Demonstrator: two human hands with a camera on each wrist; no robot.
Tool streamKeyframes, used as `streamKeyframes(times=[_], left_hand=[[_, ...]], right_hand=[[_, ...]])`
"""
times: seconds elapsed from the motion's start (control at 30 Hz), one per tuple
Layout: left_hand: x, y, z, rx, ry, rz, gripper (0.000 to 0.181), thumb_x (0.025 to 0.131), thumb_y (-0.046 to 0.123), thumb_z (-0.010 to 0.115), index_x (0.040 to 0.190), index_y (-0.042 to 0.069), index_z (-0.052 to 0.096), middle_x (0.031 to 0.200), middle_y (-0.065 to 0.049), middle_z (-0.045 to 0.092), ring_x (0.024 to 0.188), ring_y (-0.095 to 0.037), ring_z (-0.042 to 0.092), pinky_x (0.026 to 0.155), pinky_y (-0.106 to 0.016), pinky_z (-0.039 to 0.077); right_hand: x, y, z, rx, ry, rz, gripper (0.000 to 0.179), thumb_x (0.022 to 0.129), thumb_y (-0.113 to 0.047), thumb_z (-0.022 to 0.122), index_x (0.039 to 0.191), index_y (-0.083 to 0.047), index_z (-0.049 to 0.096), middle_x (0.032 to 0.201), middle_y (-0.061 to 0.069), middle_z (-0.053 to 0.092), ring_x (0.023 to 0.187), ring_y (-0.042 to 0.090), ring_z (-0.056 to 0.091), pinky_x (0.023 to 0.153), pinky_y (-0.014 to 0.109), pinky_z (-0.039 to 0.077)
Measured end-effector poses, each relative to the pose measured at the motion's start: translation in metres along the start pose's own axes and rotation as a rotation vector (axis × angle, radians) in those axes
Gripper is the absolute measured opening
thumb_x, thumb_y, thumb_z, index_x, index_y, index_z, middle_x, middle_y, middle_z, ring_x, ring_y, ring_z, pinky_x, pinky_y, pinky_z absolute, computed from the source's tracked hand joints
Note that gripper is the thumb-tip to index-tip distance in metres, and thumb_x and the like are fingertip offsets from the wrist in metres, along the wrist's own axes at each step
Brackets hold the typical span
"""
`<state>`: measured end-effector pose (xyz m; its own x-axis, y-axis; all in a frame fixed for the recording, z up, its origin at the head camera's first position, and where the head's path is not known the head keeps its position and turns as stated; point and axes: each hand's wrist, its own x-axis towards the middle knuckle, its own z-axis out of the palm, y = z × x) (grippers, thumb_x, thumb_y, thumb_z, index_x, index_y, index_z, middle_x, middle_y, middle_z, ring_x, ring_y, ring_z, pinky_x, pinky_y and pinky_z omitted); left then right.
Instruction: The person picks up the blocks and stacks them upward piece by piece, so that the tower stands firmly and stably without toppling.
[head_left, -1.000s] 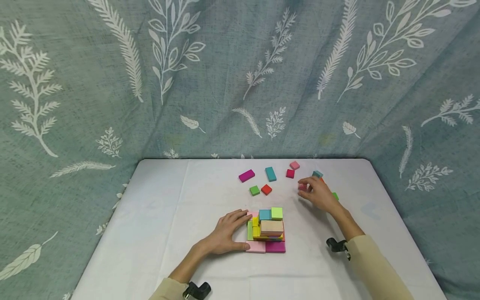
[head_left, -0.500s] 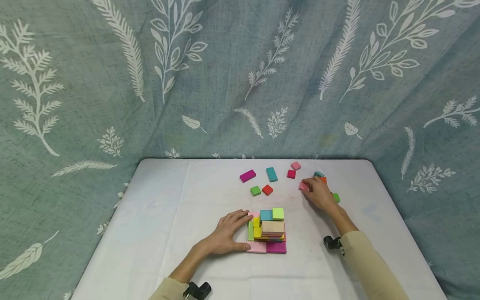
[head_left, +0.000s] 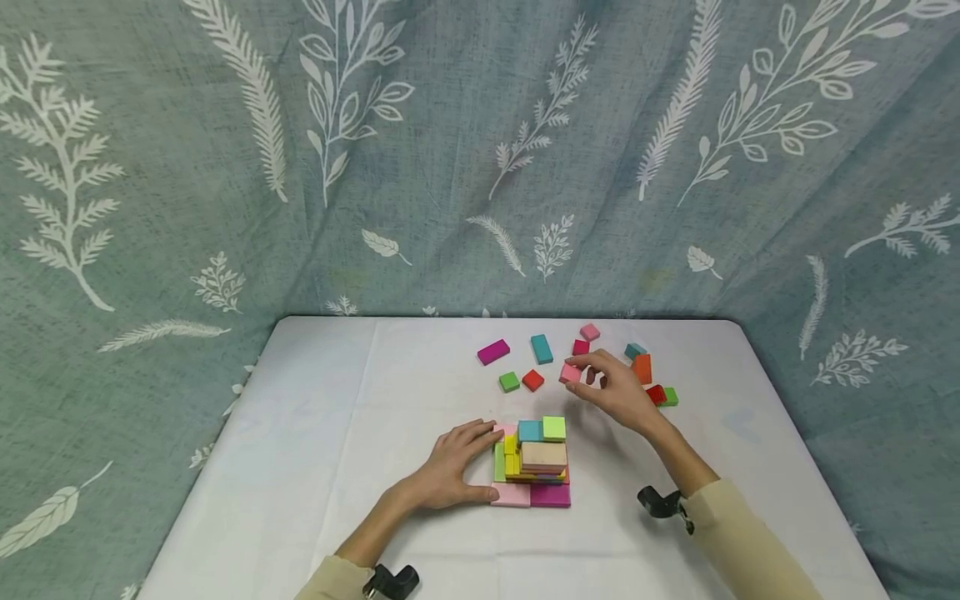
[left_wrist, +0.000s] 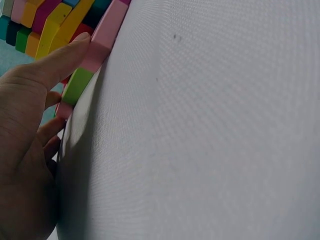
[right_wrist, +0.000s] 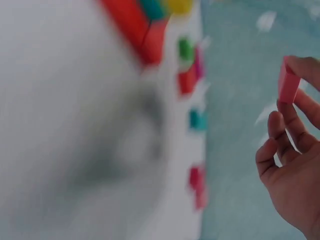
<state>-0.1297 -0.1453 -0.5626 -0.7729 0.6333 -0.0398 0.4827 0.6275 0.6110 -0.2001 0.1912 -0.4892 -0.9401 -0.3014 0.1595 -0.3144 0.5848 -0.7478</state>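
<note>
A pink block (head_left: 570, 372) is pinched between the thumb and fingertips of my right hand (head_left: 618, 392), raised over the table. In the right wrist view the same pink block (right_wrist: 288, 82) shows at the fingertips. My left hand (head_left: 455, 467) rests against the left side of a stack of coloured blocks (head_left: 543, 456), its thumb at the near corner and its fingers spread toward the far one. The left wrist view shows the thumb (left_wrist: 70, 57) on a pale pink bottom block (left_wrist: 105, 37), beside a light green block (left_wrist: 77, 86). A wooden-coloured block tops the stack.
Behind the stack lie loose blocks: magenta (head_left: 493, 352), teal (head_left: 542, 349), green (head_left: 509, 382) and red (head_left: 533, 380). Farther right are an orange block (head_left: 642, 368), a red block (head_left: 656, 394) and a green block (head_left: 671, 397). A patterned curtain (head_left: 450, 167) borders the white table (head_left: 360, 467).
My right hand has lifted the pink block and carried it leftward, uncovering the orange and red blocks on the right. The left hand stays at the stack.
</note>
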Motion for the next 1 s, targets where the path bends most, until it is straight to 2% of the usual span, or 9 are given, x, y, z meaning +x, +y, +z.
streamKeyframes(times=[0.1, 0.2, 0.33, 0.53, 0.77, 1.0], left_hand=[[-0.001, 0.000, 0.000, 0.005, -0.001, 0.003, 0.092, 0.084, 0.064, 0.070, 0.159, 0.026, 0.032, 0.165, -0.001, 0.026, 0.153, -0.027, 0.015, 0.117, -0.059, 0.018], [0.000, -0.001, 0.000, 0.001, 0.001, 0.011, 0.092, 0.084, 0.065, 0.070, 0.159, 0.027, 0.032, 0.165, -0.001, 0.026, 0.153, -0.027, 0.016, 0.116, -0.060, 0.018], [0.000, -0.002, 0.001, -0.001, 0.013, 0.026, 0.093, 0.084, 0.064, 0.070, 0.159, 0.026, 0.032, 0.164, -0.002, 0.027, 0.153, -0.028, 0.017, 0.115, -0.060, 0.019], [-0.001, -0.004, 0.003, -0.004, 0.018, 0.033, 0.093, 0.084, 0.065, 0.070, 0.159, 0.026, 0.032, 0.165, -0.001, 0.026, 0.152, -0.027, 0.018, 0.116, -0.060, 0.019], [-0.001, -0.005, 0.004, 0.000, 0.011, 0.025, 0.093, 0.084, 0.066, 0.069, 0.159, 0.028, 0.031, 0.165, 0.001, 0.025, 0.153, -0.026, 0.017, 0.116, -0.059, 0.019], [0.000, -0.005, 0.003, -0.002, 0.016, 0.030, 0.093, 0.084, 0.066, 0.069, 0.159, 0.028, 0.031, 0.165, 0.000, 0.026, 0.153, -0.026, 0.017, 0.116, -0.059, 0.019]], right_hand=[[-0.009, -0.030, 0.005, 0.047, -0.049, -0.095, 0.039, 0.090, -0.036, 0.076, 0.126, -0.024, 0.068, 0.105, -0.007, 0.060, 0.092, 0.026, 0.054, 0.074, 0.031, 0.044], [-0.017, -0.052, 0.010, 0.068, -0.114, -0.174, 0.039, 0.090, -0.036, 0.077, 0.126, -0.027, 0.067, 0.108, -0.012, 0.060, 0.095, 0.021, 0.053, 0.079, 0.034, 0.045], [-0.024, -0.067, 0.019, 0.054, -0.202, -0.212, 0.039, 0.089, -0.033, 0.078, 0.126, -0.030, 0.066, 0.114, -0.014, 0.059, 0.102, 0.018, 0.053, 0.085, 0.038, 0.048], [-0.028, -0.067, 0.028, 0.009, -0.239, -0.211, 0.038, 0.089, -0.027, 0.078, 0.124, -0.028, 0.065, 0.116, -0.011, 0.056, 0.111, 0.021, 0.052, 0.094, 0.045, 0.048], [-0.031, -0.064, 0.029, -0.008, -0.242, -0.225, 0.037, 0.089, -0.034, 0.076, 0.124, -0.031, 0.065, 0.119, -0.012, 0.057, 0.112, 0.013, 0.049, 0.095, 0.045, 0.046], [-0.033, -0.064, 0.028, -0.020, -0.242, -0.234, 0.037, 0.088, -0.036, 0.077, 0.123, -0.031, 0.066, 0.120, -0.012, 0.058, 0.114, 0.011, 0.048, 0.097, 0.048, 0.047]])
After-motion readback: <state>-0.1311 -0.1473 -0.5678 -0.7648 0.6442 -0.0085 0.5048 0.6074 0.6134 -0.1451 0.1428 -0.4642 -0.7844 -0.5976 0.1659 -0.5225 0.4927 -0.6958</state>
